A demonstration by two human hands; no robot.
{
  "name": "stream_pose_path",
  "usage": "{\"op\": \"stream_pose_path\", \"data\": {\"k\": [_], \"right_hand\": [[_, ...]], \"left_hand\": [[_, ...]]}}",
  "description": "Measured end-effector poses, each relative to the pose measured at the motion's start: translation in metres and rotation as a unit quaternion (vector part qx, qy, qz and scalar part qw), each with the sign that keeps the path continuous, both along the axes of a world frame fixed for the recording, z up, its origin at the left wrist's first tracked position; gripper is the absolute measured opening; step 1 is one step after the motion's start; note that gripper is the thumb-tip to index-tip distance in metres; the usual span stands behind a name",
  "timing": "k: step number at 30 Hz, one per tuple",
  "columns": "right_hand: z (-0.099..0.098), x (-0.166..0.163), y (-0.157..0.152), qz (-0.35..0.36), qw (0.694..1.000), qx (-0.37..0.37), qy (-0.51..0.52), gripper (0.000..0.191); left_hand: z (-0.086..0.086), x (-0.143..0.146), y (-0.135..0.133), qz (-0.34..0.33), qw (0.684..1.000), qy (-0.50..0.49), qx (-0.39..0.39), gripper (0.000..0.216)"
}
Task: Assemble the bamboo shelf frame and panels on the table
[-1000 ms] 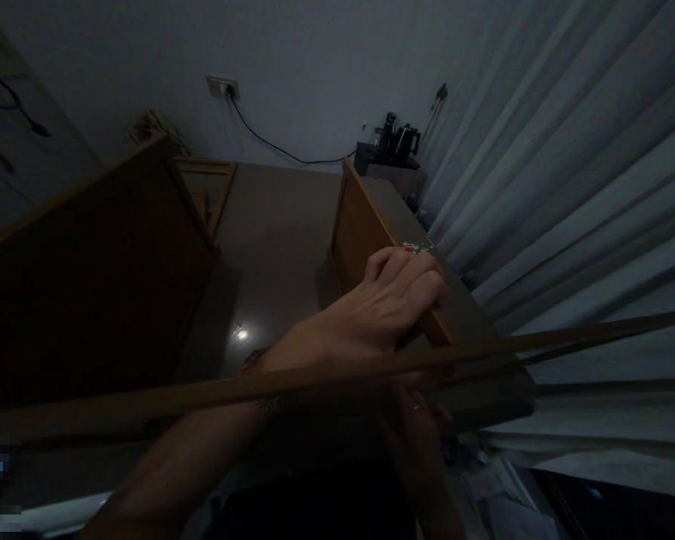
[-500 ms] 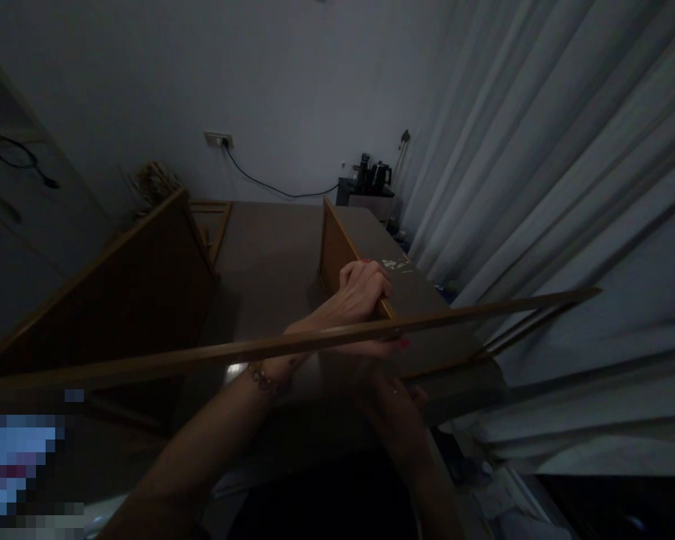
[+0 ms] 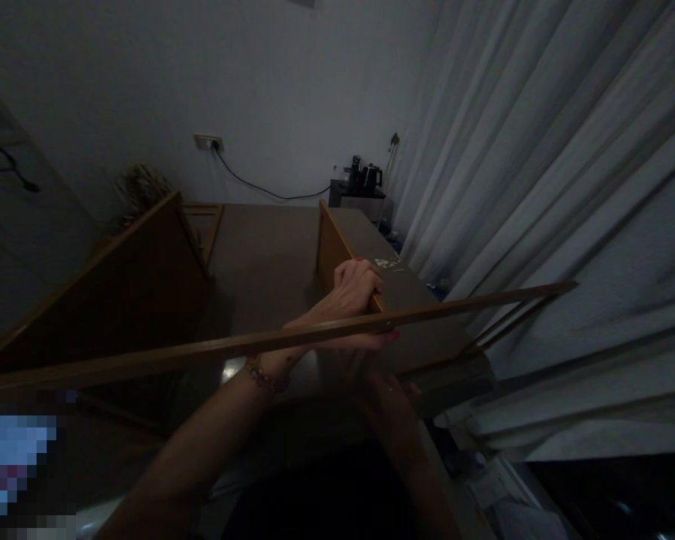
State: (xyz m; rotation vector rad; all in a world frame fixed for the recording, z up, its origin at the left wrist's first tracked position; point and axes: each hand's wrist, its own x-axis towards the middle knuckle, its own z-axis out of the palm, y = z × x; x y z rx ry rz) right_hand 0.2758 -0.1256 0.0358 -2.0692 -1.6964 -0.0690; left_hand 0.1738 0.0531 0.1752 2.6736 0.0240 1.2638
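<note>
My left hand (image 3: 355, 289), with a bracelet at the wrist, is closed over the top edge of an upright wooden panel (image 3: 331, 247). Its thumb side reaches under a long wooden rail (image 3: 219, 349) that runs across the view near the panel's near end. Below that rail, my right hand (image 3: 392, 401) is low and close to the panel's near end. Shadow and motion blur smear its fingers, so whatever it holds, if anything, cannot be made out. A larger dark wooden panel (image 3: 129, 289) stands at the left, joined to the same structure.
A grey-brown surface (image 3: 264, 240) stretches back to the wall, with small light pieces (image 3: 387, 264) right of the panel. Black appliances (image 3: 365, 176) stand on a cabinet in the far corner. A cord (image 3: 275, 196) hangs from the wall socket (image 3: 208, 142). Pale curtains (image 3: 517, 172) fill the right side.
The view has shifted slightly, so the scene sits a little further left. My left hand keeps its grip on the panel, and my right hand stays near the panel's end.
</note>
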Motion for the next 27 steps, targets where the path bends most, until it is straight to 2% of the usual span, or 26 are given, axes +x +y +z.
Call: {"op": "stream_pose_path", "data": {"k": [6, 10, 13, 15, 18, 22, 27], "right_hand": [[-0.004, 0.000, -0.004, -0.020, 0.999, 0.031, 0.035, 0.033], [-0.024, 0.004, -0.016, -0.023, 0.989, 0.121, 0.083, 0.046], [-0.039, 0.004, -0.030, -0.039, 0.967, 0.208, 0.138, 0.031], [-0.043, 0.002, -0.039, -0.046, 0.959, 0.222, 0.172, 0.022], [-0.040, -0.001, -0.048, -0.032, 0.954, 0.235, 0.184, 0.019], [-0.033, -0.004, -0.052, -0.016, 0.953, 0.263, 0.148, 0.024], [-0.026, -0.010, -0.049, -0.098, 0.955, 0.275, 0.060, 0.031]], "left_hand": [[-0.003, 0.000, 0.001, 0.000, 1.000, -0.009, 0.000, 0.053], [-0.005, 0.002, 0.003, 0.000, 1.000, -0.015, 0.006, 0.052], [-0.004, 0.003, 0.002, -0.005, 0.999, -0.033, 0.022, 0.051], [-0.003, 0.003, 0.002, -0.011, 0.999, -0.040, 0.028, 0.050], [-0.003, 0.004, 0.002, -0.012, 0.998, -0.048, 0.033, 0.049], [-0.004, 0.004, 0.001, -0.006, 0.998, -0.051, 0.026, 0.050], [-0.003, 0.003, 0.000, -0.004, 0.999, -0.037, 0.013, 0.049]]}}
